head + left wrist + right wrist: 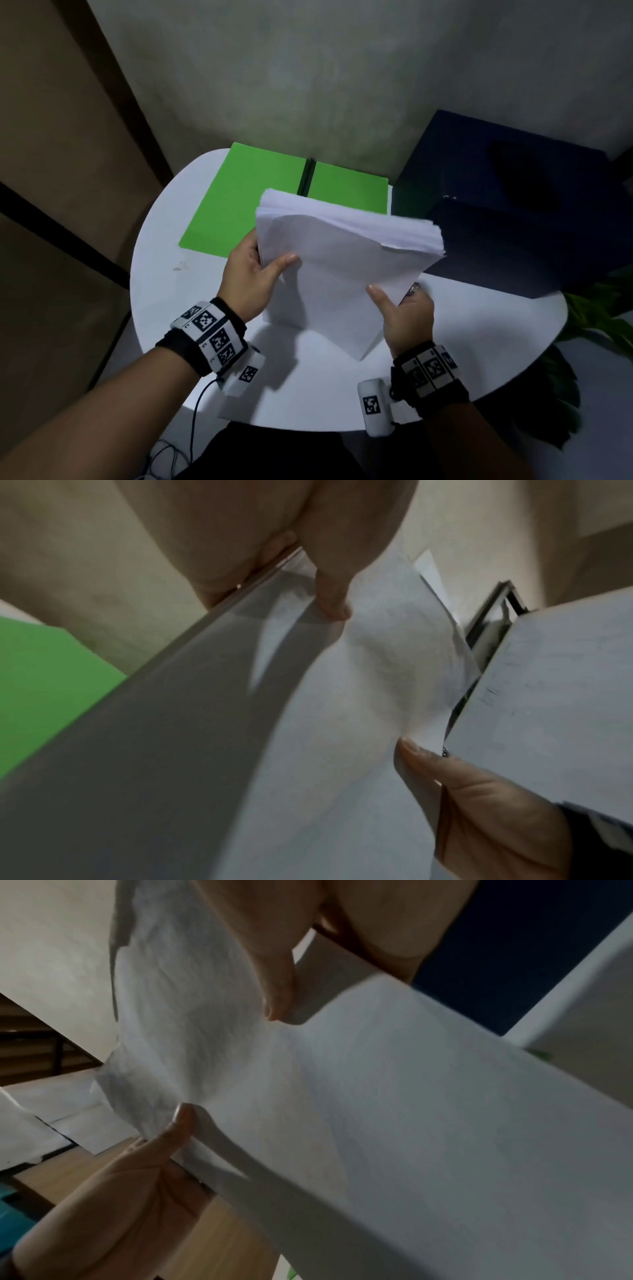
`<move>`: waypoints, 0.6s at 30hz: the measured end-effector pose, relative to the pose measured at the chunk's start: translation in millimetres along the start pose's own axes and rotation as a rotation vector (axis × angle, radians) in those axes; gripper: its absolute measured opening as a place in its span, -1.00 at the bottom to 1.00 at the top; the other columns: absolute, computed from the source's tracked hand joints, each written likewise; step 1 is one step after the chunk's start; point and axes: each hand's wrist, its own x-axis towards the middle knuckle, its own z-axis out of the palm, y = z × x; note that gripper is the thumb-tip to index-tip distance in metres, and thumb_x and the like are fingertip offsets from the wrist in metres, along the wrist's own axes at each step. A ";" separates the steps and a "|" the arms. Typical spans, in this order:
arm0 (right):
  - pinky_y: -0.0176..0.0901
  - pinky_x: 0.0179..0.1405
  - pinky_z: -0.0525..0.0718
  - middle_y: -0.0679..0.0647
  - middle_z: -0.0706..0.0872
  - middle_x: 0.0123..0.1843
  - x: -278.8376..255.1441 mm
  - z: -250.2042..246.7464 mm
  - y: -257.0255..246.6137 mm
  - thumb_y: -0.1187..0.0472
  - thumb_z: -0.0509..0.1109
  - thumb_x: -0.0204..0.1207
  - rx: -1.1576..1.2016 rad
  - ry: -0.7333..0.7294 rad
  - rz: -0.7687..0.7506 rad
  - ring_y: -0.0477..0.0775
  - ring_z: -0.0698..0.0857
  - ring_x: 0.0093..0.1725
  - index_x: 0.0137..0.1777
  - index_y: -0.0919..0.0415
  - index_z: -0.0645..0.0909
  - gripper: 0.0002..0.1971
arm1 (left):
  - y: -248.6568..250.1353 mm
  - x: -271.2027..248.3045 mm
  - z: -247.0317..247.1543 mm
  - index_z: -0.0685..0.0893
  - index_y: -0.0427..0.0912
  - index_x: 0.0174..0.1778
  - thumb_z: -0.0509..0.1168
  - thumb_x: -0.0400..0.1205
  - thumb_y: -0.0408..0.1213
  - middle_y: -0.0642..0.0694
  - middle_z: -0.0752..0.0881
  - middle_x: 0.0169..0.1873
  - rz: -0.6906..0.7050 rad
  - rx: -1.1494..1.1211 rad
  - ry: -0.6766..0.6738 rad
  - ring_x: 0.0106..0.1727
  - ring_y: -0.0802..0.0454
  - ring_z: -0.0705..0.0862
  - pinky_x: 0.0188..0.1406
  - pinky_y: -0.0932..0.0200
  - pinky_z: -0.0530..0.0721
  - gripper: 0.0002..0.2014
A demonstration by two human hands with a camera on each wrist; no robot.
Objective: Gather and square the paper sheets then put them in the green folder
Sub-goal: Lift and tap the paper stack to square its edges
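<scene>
A thick stack of white paper sheets (339, 270) stands tilted on the white round table (171, 301), its lower corner touching the tabletop. My left hand (255, 274) grips the stack's left edge, thumb across the front sheet. My right hand (404, 315) holds the lower right edge, thumb on the front. The green folder (239, 202) lies open and flat behind the stack, partly hidden by it. The left wrist view shows the stack (342, 723) with my left thumb (330, 599) on it. The right wrist view shows the sheets (377, 1096) pinched under my right thumb (274, 982).
A dark blue box (513, 205) stands at the table's back right, close to the stack's right edge. Green leaves (596, 322) show past the table's right rim. A grey wall rises behind the folder. The table's near left part is bare.
</scene>
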 end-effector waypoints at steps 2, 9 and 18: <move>-0.56 -0.24 0.61 -0.35 0.80 -0.33 2.2 -3.5 -8.5 0.46 0.57 0.39 0.013 0.010 -0.044 -0.37 0.75 -0.30 -0.21 0.09 0.68 -0.76 | 9.5 1.8 0.6 0.61 0.07 0.06 0.50 0.49 -0.49 0.43 0.79 -0.14 0.058 -0.004 0.011 -0.07 0.44 0.74 -0.07 0.45 0.64 -0.61; -0.53 -0.03 0.61 -0.33 0.82 -0.13 14.5 -9.5 -38.7 0.54 0.53 0.40 0.018 -0.098 -0.184 -0.34 0.77 -0.07 -0.05 0.03 0.68 -0.64 | 51.9 28.4 -17.4 0.79 0.01 -0.05 0.47 0.51 -0.11 0.21 0.85 -0.15 0.092 -0.135 -0.085 -0.11 0.22 0.79 -0.08 0.24 0.74 -0.86; -0.45 -0.12 0.68 -0.20 0.84 -0.25 -2.9 5.5 -7.6 0.38 0.66 0.31 0.047 0.003 0.059 -0.33 0.79 -0.16 -0.08 0.11 0.71 -0.73 | 12.1 10.6 0.8 0.54 -0.38 0.26 0.44 0.59 -0.35 0.00 0.75 0.01 0.089 -0.105 0.047 -0.01 0.30 0.75 0.00 0.35 0.69 -0.63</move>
